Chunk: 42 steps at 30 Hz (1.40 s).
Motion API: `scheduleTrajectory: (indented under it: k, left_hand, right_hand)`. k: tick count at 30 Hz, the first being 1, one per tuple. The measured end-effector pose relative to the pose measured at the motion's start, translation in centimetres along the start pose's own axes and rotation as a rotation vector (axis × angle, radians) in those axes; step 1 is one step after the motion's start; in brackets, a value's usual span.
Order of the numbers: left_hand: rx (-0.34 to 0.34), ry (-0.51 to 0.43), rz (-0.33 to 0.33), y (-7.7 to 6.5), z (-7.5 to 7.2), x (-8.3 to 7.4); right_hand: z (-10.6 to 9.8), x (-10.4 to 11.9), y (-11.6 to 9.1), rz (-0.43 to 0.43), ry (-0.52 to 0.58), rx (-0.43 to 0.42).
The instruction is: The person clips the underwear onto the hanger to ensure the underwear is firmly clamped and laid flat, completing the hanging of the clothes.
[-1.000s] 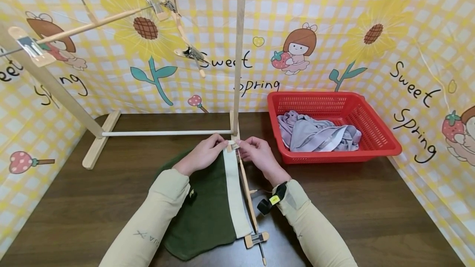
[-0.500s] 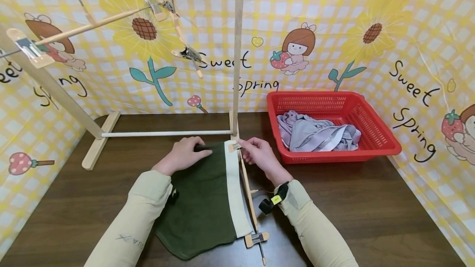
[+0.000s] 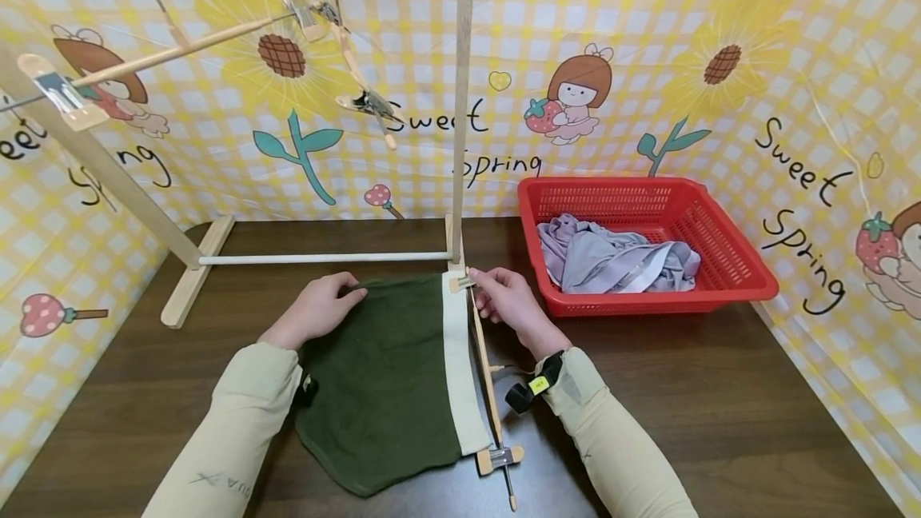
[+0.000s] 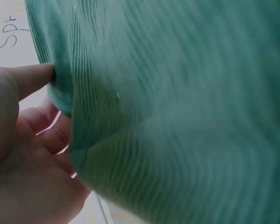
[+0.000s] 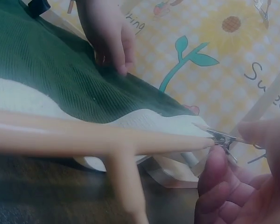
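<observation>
Shifted leftward, your left hand (image 3: pixel 316 308) pinches the green garment (image 3: pixel 381 382) short of the back edge of the tabletop (image 3: pixel 719 414), its near clip's seating unclear (image 3: pixel 499 460), your right hand (image 3: pixel 512 300) pinching the far clip (image 3: pixel 459 284) already on the waistband (image 3: pixel 458 366), lilac cloth (image 3: pixel 612 254) left in the back-right basket (image 3: pixel 662 306).

Head cam: from above, forward-down. Left-wrist cam: very close to green ribbed cloth (image 4: pixel 177 116). Right-wrist cam: close to tan wooden hanger (image 5: pixel 84 136), facing yellow-checked fabric backdrop (image 5: pixel 151 56). Wrist views share cloth.
</observation>
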<state>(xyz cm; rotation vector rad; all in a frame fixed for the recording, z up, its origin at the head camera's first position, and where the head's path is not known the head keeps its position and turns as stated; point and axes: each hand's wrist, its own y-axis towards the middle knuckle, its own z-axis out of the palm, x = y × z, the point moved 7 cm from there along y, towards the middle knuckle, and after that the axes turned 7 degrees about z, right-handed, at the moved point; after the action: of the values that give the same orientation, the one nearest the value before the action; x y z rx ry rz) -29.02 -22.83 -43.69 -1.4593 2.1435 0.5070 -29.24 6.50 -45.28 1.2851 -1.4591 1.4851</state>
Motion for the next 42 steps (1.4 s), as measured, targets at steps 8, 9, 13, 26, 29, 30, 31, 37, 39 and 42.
scheduleTrajectory:
  k: [8,9,13,26,29,30,31,37,39,42]
  left_hand:
    - [-0.062,0.003,-0.001,-0.1,-1.5,0.5]
    - [-0.069,0.004,-0.002,0.0,-1.6,0.6]
    - [-0.096,0.001,-0.001,0.6,-2.2,0.6]
    - [-0.119,0.086,-0.032,1.0,-1.6,0.3]
    - [-0.133,0.104,-0.060,0.7,-1.2,0.3]
    - [-0.136,0.105,-0.068,0.7,-1.1,0.3]
    - [-0.138,0.103,-0.074,0.7,-1.0,0.3]
    - [-0.149,0.102,-0.047,0.7,-0.9,-0.9]
    - [-0.154,0.103,-0.022,0.7,-0.8,-1.6]
    - [-0.163,0.110,0.022,0.5,-0.5,-2.7]
  right_hand:
    - [0.5,-0.8,0.4,0.061,-0.010,0.056]
    - [0.6,-0.8,0.4,0.061,-0.007,0.060]
    - [0.9,-0.7,0.8,0.057,0.011,0.063]
    - [1.0,-0.9,1.6,0.107,-0.056,0.056]
    - [0.9,-0.8,1.6,0.104,-0.072,0.046]
    - [0.9,-0.7,1.5,0.104,-0.078,0.043]
    - [0.8,-0.6,1.4,0.106,-0.083,0.040]
    - [0.3,-0.1,0.7,0.082,-0.115,0.041]
    - [0.1,-0.1,0.4,0.077,-0.133,0.032]
    - [-0.3,0.1,-0.2,0.068,-0.151,0.010]
